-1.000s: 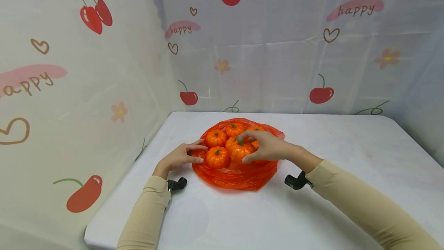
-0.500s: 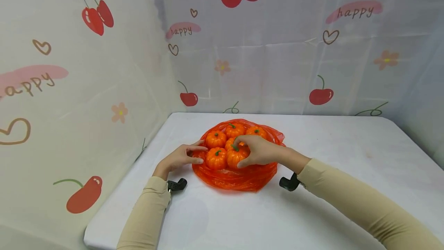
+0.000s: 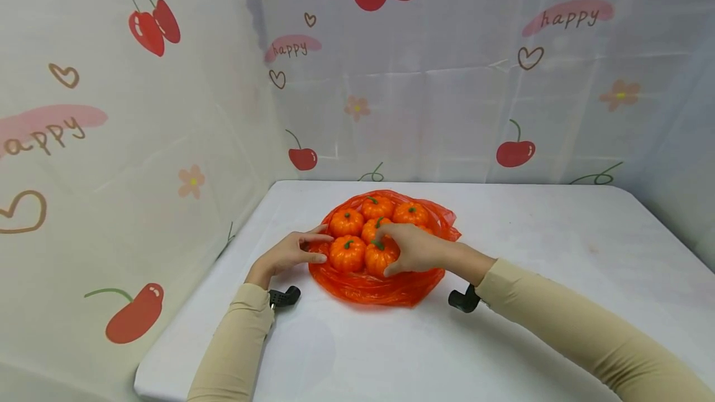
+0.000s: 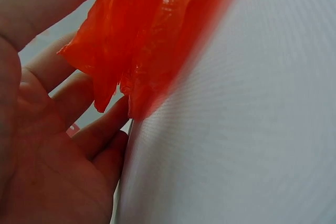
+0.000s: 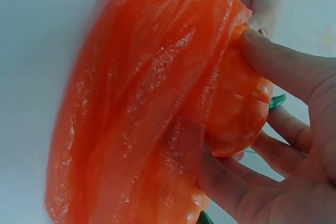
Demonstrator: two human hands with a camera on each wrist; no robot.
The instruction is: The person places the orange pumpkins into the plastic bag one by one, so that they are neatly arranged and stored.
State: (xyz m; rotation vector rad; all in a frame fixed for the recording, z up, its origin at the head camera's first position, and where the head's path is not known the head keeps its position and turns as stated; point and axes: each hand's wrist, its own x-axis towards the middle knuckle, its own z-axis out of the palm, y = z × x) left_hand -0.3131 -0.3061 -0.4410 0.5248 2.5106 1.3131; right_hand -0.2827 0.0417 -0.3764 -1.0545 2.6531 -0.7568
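Note:
Several small orange pumpkins with green stems lie together in an open red plastic bag (image 3: 374, 291) on the white table. At the front right of the group, my right hand (image 3: 420, 249) holds one pumpkin (image 3: 378, 259) between thumb and fingers. In the right wrist view, the thumb lies on that pumpkin (image 5: 239, 100) and a fingertip is behind the bag's film. My left hand (image 3: 289, 253) is at the bag's left edge, fingers spread, beside the front left pumpkin (image 3: 347, 254). Crumpled bag film (image 4: 149, 40) hangs by its fingers in the left wrist view.
More pumpkins, one at the back (image 3: 377, 206) and one at back right (image 3: 411, 213), fill the bag. The white table (image 3: 536, 247) extends to both sides. Behind it hangs a pale curtain (image 3: 441, 110) printed with cherries.
My right hand has moved left and down with the pumpkin, which now sits beside the front left one, low among the others. The left hand has stayed in place.

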